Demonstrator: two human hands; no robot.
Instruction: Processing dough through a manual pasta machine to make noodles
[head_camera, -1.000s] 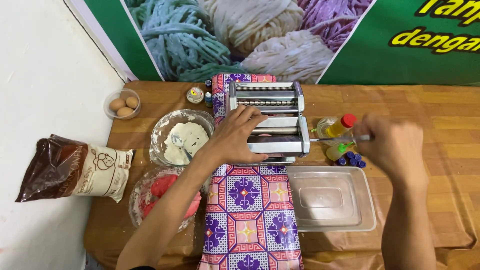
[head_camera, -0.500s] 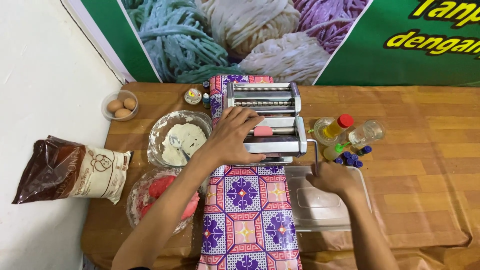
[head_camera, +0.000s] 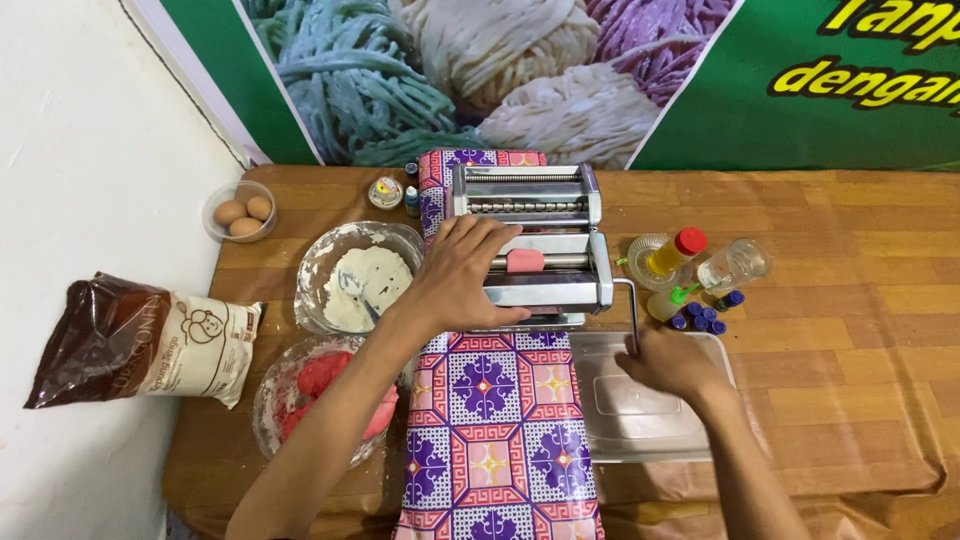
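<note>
1. The left hand lies palm-down, fingers spread, on the shiny steel pasta machine, touching a pink strip of dough in its rollers.
2. The right hand is closed around the machine's thin metal crank handle, above a clear rectangular plastic tray.
3. The machine stands on a purple patterned cloth on the wooden bench.
4. Left of it are a glass bowl of white flour and a glass bowl of red dough.
5. Right of it stand small bottles; at the far left sit a bowl of eggs and a flour bag.
</note>
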